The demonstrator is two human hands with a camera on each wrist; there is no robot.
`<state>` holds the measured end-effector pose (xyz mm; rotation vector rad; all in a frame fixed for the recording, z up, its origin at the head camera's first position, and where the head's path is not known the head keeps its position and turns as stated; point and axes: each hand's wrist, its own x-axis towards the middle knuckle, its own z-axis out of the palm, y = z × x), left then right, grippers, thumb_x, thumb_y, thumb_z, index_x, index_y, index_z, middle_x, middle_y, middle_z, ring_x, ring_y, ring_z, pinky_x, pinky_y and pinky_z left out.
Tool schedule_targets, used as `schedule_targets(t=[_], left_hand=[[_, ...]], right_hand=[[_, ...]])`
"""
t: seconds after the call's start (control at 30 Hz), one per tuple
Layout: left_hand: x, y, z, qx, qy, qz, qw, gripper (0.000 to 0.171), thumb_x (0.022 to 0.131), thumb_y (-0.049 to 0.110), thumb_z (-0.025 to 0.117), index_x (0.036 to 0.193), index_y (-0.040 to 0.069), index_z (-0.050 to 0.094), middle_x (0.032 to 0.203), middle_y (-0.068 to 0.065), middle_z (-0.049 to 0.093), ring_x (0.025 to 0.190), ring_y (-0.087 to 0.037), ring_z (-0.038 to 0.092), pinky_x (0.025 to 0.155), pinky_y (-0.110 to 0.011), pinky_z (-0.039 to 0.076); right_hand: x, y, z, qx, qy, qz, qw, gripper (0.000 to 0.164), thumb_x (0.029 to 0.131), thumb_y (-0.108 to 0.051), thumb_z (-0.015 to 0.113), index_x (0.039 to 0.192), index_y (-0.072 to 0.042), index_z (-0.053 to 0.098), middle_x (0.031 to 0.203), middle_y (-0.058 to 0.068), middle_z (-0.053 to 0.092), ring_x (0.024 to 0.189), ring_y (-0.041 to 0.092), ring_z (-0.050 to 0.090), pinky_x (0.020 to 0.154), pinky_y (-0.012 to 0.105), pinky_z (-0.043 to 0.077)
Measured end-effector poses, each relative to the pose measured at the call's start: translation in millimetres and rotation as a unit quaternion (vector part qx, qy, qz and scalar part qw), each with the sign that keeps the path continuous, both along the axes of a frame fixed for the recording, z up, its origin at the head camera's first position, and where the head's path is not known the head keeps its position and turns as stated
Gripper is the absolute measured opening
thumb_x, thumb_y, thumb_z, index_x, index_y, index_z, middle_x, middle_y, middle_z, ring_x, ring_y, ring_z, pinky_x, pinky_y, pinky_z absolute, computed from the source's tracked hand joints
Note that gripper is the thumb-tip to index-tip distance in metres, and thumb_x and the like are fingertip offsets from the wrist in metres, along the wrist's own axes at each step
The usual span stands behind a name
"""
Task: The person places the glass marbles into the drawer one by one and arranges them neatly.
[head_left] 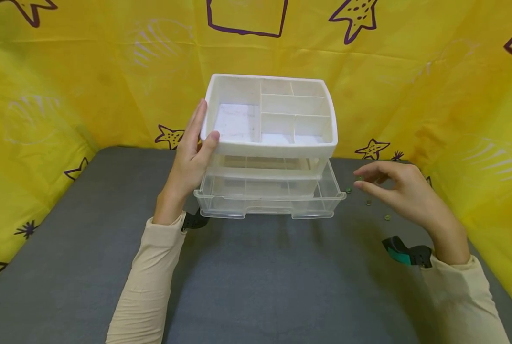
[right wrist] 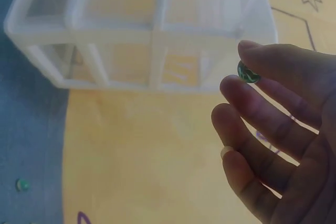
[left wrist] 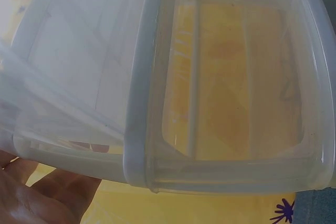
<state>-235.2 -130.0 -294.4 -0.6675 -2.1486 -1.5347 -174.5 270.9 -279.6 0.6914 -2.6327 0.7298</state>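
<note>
A white plastic drawer organizer stands in the middle, with a divided tray on top. Its clear bottom drawer is pulled out toward me. My left hand grips the organizer's upper left side, thumb over the front rim and fingers along the side wall. To the right of the drawer, my right hand pinches a small round green marbled piece between thumb and fingertip. The other fingers of this hand are bent and spread below it in the right wrist view.
Several small greenish pieces lie on the grey table under and beside the right hand, one near the drawer's right corner and another closer to me. A yellow cloth with drawn stars hangs behind and at both sides.
</note>
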Motion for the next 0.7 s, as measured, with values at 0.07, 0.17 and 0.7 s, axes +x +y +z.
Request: schedule_targets(t=[0.07, 0.17, 0.7], left_hand=[[-0.1, 0, 0.1, -0.001, 0.0, 0.001, 1.0, 0.064, 0.102, 0.01, 0.051, 0.159, 0.014, 0.021, 0.167, 0.002, 0.015, 0.153, -0.011, 0.016, 0.125, -0.037, 0.019], [-0.1, -1, 0.2, -0.004, -0.001, 0.001, 1.0, 0.064, 0.102, 0.01, 0.051, 0.159, 0.014, 0.021, 0.167, 0.002, 0.015, 0.153, -0.01, 0.015, 0.125, -0.037, 0.018], [0.2, 0, 0.4, -0.007, -0.003, 0.006, 1.0, 0.063, 0.103, 0.013, 0.05, 0.159, 0.015, 0.022, 0.167, 0.003, 0.016, 0.152, -0.01, 0.017, 0.124, -0.04, 0.021]], right_hand=[[-0.4, -2, 2.7, -0.001, 0.009, 0.007, 1.0, 0.019, 0.083, -0.008, 0.079, 0.101, -0.013, 0.075, 0.087, -0.002, 0.074, 0.073, -0.006, 0.06, 0.069, 0.007, 0.046], [-0.9, -5, 6.6, 0.001, 0.023, 0.016, 1.0, 0.02, 0.082, -0.007, 0.08, 0.101, -0.012, 0.075, 0.087, -0.002, 0.074, 0.075, -0.007, 0.059, 0.069, 0.007, 0.046], [-7.9, -20, 21.7, 0.001, 0.055, 0.063, 0.997, 0.024, 0.079, -0.005, 0.081, 0.101, -0.013, 0.075, 0.089, -0.004, 0.073, 0.079, -0.008, 0.057, 0.073, 0.007, 0.045]])
